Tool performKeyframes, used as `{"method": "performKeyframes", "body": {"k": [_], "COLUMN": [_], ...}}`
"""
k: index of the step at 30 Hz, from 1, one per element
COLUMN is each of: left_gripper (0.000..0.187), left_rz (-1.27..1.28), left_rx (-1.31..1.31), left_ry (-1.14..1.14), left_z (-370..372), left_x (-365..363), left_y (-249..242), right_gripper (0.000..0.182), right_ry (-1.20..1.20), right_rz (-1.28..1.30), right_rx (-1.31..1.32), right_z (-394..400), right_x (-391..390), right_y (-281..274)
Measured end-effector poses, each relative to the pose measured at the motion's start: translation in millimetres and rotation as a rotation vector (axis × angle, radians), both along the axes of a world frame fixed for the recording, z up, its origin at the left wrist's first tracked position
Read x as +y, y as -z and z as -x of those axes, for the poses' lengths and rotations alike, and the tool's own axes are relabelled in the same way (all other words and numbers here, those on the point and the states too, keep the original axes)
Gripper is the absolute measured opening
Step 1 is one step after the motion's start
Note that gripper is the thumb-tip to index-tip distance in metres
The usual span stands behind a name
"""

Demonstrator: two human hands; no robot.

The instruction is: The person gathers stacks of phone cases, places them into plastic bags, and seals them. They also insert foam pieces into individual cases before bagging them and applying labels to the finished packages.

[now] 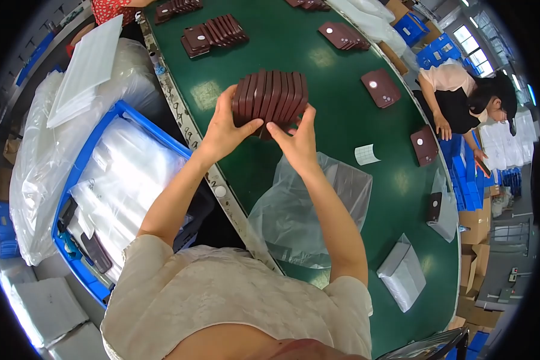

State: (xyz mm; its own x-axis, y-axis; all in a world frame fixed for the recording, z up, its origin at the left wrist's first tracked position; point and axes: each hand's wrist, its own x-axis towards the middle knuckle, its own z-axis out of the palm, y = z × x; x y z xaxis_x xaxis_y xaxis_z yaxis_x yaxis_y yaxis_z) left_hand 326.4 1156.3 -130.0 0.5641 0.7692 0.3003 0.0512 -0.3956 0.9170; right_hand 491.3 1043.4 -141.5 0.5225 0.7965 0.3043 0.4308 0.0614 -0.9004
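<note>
Between my two hands is a row of several dark maroon flat cases (270,96), standing on edge with rounded corners, their exact kind not clear. My left hand (225,132) grips the left end, thumb along the near lower edge. At the other end my right hand (299,144) closes round the cases, its thumb almost meeting the left one. A clear plastic bag (300,222) lies flat on the green table (342,78) under my right forearm. To the right of my hands is a small white label sheet (366,154), its edge curled.
More maroon cases (222,33) lie in fanned piles along the table. A wrapped bundle (402,273) sits at the right. Beside me, a blue bin (81,162) holds clear plastic bags and a phone (96,252). Another person (456,96) stands across the table.
</note>
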Motion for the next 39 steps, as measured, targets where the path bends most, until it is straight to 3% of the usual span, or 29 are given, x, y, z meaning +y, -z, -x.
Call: {"method": "performKeyframes", "body": {"k": [2,4,6,7,9,12,13,16,18,20,21,23,26,28,31,34,36,39], "left_gripper": [0.094,0.096,0.09,0.084,0.079,0.09,0.09,0.093,0.093,0.092,0.092,0.089,0.086,0.086,0.088,0.091,0.092,0.092], "left_rz": [-0.029,-0.084,-0.163,-0.239,-0.302,0.042,0.053,0.009,0.143,0.396,0.408,0.192,0.008,-0.076,-0.172,-0.227,-0.205,-0.102], "left_rx": [-0.004,-0.002,0.064,0.129,0.193,0.453,0.459,0.872,0.795,0.635,0.647,0.554,0.366,0.155,0.126,0.151,0.253,0.391], "left_ry": [0.049,0.151,0.076,0.001,-0.079,-0.059,-0.061,-0.089,-0.049,0.039,0.044,-0.029,-0.079,-0.105,-0.043,-0.019,-0.041,-0.024], "left_z": [6.0,7.9,12.9,12.9,13.5,27.4,27.6,22.1,29.2,31.9,34.8,32.1,25.2,40.8,38.6,30.2,25.8,32.9], "left_x": [14.7,33.3,21.8,15.2,9.7,6.3,10.5,27.7,27.6,28.9,23.4,16.2,10.4,-13.8,-3.2,0.8,-0.1,-9.8], "left_y": [41.6,79.9,72.4,62.4,45.1,-9.0,-3.3,22.0,24.2,25.5,34.2,53.4,24.9,5.7,52.2,66.7,68.4,21.0], "right_gripper": [0.086,0.084,0.08,0.08,0.072,0.066,0.065,0.064,0.065,0.069,0.074,0.079,0.064,0.065,0.066,0.072,0.069,0.065], "right_ry": [-0.03,-0.074,-0.161,-0.159,-0.063,-0.061,-0.098,-0.172,-0.239,-0.196,-0.157,-0.113,0.042,0.024,0.005,-0.025,0.008,0.049], "right_rz": [0.074,0.008,-0.096,-0.108,0.109,0.267,0.307,0.371,0.39,0.446,0.516,0.586,0.137,0.111,0.013,0.044,0.066,0.121], "right_rx": [0.004,-0.052,-0.14,-0.15,-0.253,-0.221,-0.139,-0.071,-0.116,-0.154,-0.175,-0.192,-0.278,-0.189,-0.033,-0.244,-0.285,-0.362], "right_z": [3.3,-3.3,-7.1,-3.2,4.2,9.0,9.5,8.0,4.3,6.8,18.2,36.3,49.8,52.8,48.4,34.3,31.8,33.3], "right_x": [-4.1,7.7,19.2,19.7,10.8,13.8,17.2,16.5,20.7,25.0,19.7,8.1,-9.3,-15.9,-16.7,-6.1,-3.3,-0.3], "right_y": [-6.1,24.7,57.0,38.5,6.4,-10.7,-11.2,27.6,52.4,40.7,32.8,21.8,4.8,-2.9,3.2,66.5,58.5,29.0]}}
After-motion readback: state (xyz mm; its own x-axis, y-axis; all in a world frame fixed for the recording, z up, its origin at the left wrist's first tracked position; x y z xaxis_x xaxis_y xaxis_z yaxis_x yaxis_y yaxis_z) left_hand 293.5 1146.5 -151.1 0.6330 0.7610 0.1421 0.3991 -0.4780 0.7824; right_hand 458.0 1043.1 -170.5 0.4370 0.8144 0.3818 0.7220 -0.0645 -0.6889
